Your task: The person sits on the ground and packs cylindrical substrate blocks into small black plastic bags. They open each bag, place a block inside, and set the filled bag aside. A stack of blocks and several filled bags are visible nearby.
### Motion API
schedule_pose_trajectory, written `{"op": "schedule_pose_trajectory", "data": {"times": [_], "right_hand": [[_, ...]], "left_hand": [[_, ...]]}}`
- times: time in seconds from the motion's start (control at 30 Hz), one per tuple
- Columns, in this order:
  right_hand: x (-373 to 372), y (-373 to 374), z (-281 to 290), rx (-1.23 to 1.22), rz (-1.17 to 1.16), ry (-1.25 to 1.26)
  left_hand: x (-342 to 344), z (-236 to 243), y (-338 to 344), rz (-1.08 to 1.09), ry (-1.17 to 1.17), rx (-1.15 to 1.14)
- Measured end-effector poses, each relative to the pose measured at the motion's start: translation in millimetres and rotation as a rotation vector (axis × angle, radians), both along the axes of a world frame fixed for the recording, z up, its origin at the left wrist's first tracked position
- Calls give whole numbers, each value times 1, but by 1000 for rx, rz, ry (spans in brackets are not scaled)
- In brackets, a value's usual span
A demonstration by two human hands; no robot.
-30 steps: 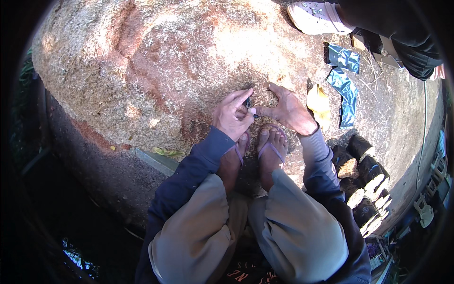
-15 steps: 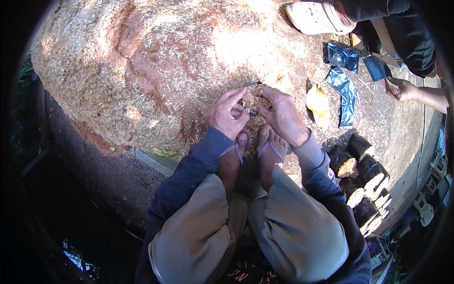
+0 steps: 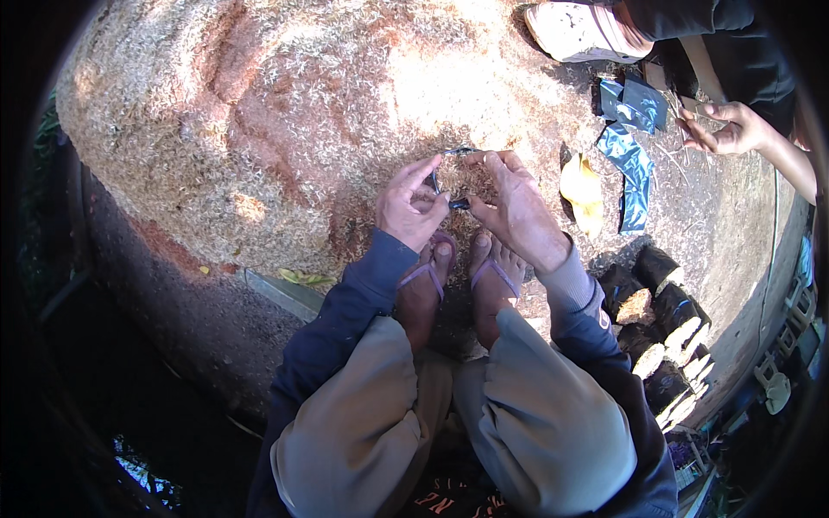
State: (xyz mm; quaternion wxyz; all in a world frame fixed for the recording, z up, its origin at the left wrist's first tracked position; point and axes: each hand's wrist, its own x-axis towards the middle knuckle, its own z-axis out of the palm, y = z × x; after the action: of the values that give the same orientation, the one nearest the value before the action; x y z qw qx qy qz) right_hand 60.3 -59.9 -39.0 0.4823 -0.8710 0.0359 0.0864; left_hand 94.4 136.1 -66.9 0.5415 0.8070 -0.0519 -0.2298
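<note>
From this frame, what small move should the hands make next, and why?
Probably spread the bag's mouth wider. Both hands, left and right, pinch a small dark plastic bag over the sawdust-like pile, and its opening looks barely parted. Filled bags stand at the right.

- Hard daylight falls on the mound of sawdust, and its top near the upper edge glares almost white.
- The left hand and right hand are sunlit; shadow lies beneath them over the feet.
- The lower left sinks into near black.
- Fisheye bending curves the edges, with a dark rim in every corner.
- The centre is sharp, the rim soft.
</note>
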Motion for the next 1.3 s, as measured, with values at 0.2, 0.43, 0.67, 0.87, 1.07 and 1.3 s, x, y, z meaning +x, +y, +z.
{"op": "schedule_pose_trajectory", "data": {"times": [0.2,0.43,0.67,0.87,1.07,1.3], "right_hand": [[-10,-6,-9,322,-252,198],[-9,-1,-16,-137,116,-38],[-17,-11,1,-310,290,-57],[-18,-7,9,-526,199,9],[-11,-18,-3,-391,90,229],[-14,-13,-25,-134,-212,1]], "left_hand": [[0,-2,-1,-22,-59,3],[-2,-8,4,41,-31,-42],[0,-7,4,42,-25,-24],[-1,-1,4,1,-77,39],[-4,-3,2,18,-136,50],[-3,-3,6,14,-97,52]]}}
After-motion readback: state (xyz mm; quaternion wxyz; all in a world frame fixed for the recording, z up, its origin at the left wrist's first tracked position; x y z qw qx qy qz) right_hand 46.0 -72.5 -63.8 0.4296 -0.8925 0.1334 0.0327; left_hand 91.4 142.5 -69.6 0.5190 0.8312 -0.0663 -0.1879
